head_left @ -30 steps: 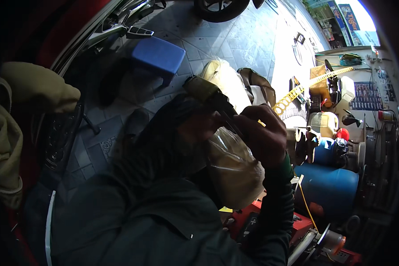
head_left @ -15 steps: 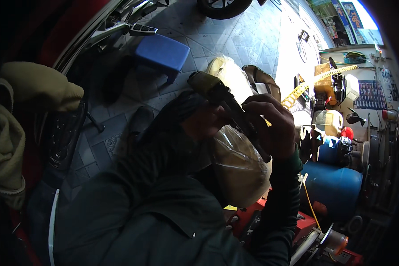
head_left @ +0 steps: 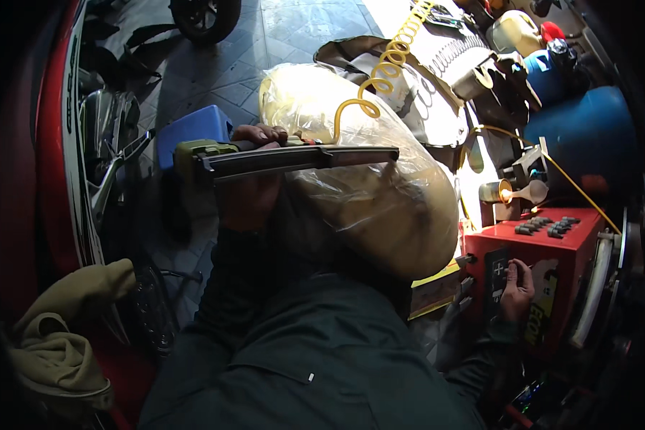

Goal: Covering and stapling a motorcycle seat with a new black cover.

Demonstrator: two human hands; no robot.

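Note:
My left hand (head_left: 249,193) is wrapped round an air staple gun (head_left: 301,162) with an olive body and a long dark magazine. A yellow coiled air hose (head_left: 398,54) meets the gun near my fingers. Below and behind the gun lies a large cream padded piece (head_left: 380,208), covered in clear plastic, close against my lap. At the lower right, my right hand (head_left: 518,290) is beside the front of a red metal box (head_left: 537,233), thumb and fingers pinched together. Whatever they may pinch is too small to make out.
Several dark sockets (head_left: 548,227) sit on the red box. Behind it lies a blue barrel (head_left: 584,140). A blue plastic stool (head_left: 193,129) stands at the left, near a tan cloth (head_left: 61,351) and a motorcycle wheel (head_left: 206,18). A dark cover (head_left: 351,49) lies beyond the padded piece.
My right hand has left the staple gun and moved down right to the red box. My left hand now holds the gun level, further left. The view has swung right.

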